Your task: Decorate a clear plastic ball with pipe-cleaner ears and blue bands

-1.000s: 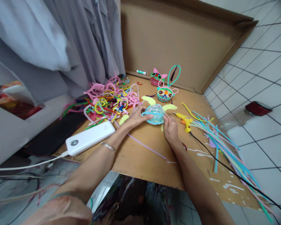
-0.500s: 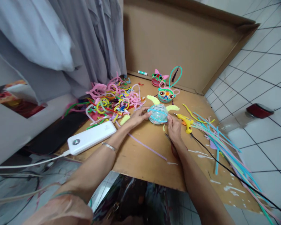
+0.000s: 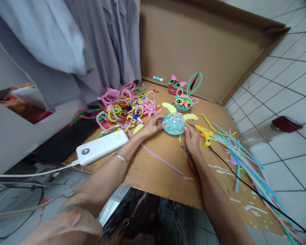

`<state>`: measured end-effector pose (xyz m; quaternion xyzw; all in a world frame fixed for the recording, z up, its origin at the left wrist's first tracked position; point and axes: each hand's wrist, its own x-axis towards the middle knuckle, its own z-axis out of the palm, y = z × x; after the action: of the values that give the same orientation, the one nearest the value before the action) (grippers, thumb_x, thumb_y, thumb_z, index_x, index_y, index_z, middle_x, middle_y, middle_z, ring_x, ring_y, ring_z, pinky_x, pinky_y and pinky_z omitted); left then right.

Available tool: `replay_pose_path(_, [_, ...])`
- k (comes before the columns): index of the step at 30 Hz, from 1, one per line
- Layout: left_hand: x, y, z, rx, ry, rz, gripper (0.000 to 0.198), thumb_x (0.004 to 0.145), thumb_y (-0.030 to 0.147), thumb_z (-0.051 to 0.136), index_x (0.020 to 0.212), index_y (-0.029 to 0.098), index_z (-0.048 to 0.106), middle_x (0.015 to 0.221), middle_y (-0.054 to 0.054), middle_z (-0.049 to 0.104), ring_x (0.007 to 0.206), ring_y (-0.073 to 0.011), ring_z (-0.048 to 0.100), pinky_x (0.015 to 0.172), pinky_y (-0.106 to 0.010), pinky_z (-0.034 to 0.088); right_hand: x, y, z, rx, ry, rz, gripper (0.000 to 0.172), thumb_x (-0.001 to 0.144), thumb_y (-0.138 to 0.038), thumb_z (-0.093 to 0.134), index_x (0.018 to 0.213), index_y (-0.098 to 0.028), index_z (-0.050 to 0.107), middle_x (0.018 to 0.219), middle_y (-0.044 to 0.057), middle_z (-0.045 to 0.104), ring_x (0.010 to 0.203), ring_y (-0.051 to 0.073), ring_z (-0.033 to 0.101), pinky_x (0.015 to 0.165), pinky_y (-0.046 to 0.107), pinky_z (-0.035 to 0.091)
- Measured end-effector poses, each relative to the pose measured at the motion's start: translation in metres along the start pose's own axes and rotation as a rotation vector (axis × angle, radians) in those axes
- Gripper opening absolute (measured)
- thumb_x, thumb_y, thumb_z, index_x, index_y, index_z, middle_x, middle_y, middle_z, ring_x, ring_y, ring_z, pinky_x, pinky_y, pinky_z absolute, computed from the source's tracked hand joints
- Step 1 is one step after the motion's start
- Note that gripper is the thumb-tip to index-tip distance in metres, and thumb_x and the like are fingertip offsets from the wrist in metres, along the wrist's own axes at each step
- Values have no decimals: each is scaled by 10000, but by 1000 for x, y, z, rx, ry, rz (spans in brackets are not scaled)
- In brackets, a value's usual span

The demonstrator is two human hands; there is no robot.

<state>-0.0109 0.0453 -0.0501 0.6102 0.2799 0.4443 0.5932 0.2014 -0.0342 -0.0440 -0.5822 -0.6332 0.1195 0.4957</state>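
Between my two hands is a rounded, translucent ball [image 3: 173, 127] with light blue pipe cleaner around its rim and across its middle. My left hand [image 3: 154, 126] pinches its left edge, fingers closed. On the opposite edge my right hand [image 3: 191, 136] grips it with thumb and fingers. Fluffy pale yellow pieces [image 3: 169, 108] lie just behind the ball, and another yellow piece [image 3: 138, 128] is by my left wrist. Scissors [image 3: 187, 153] lie partly hidden under my right forearm. A yellow glue gun [image 3: 204, 133] rests right of my right hand.
A heap of coloured pipe cleaners [image 3: 124, 105] lies at the left, with a white power bank [image 3: 102, 148] before it. Two decorated faces [image 3: 183, 103] and a glue stick [image 3: 158, 78] stand near the cardboard wall [image 3: 206, 51]. Long straight pipe cleaners [image 3: 237, 153] and a black cord lie right.
The ball has been tilted between my hands, so its blue rim now shows lower along the front and the middle strip sits higher. Both hands keep hold. The view has shifted slightly.
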Motion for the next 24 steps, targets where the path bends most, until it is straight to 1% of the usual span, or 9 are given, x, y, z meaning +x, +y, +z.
replay_pose_path(4, [0,0,-1,-6,6,31,548,628,352,842,1091,135,645,1171,-111,683,871,-163,658,874,-342,532,1,0,0,-11,-5,-34,515,955,-519,415,1183,-160,705,1073,137,749,1031,288,671,941,435,510])
replay_pose_path(8, [1,-1,-2,-15,31,14,524,622,339,842,1065,133,654,1129,-99,701,810,-146,666,839,-334,552,1,3,1,-50,-9,-77,487,959,-484,418,1204,-170,698,1111,132,746,1062,290,664,982,450,491])
replay_pose_path(12, [3,-2,-1,-32,62,16,507,600,315,843,1030,129,651,1112,-96,706,761,-126,656,780,-297,545,2,10,1,-71,-4,-77,481,931,-470,465,1220,-162,696,1177,145,732,1074,302,669,975,464,504])
replay_pose_path(17, [3,-1,0,-64,84,19,478,588,245,832,1009,130,638,1098,-84,692,753,-113,650,778,-289,538,3,14,2,-26,21,-49,440,875,-420,534,1189,-175,719,1189,128,741,1098,306,676,971,462,521])
replay_pose_path(20, [2,1,2,-102,94,2,480,565,194,819,996,136,614,1081,-73,684,744,-101,639,734,-252,525,2,12,5,77,51,24,409,839,-408,585,1148,-186,735,1136,107,764,1002,290,711,915,450,553])
replay_pose_path(24, [1,4,4,-108,167,2,460,532,102,756,941,157,553,995,-26,663,715,-75,596,670,-200,478,1,7,8,236,129,162,353,770,-429,671,1000,-176,758,939,91,794,812,257,729,812,435,585])
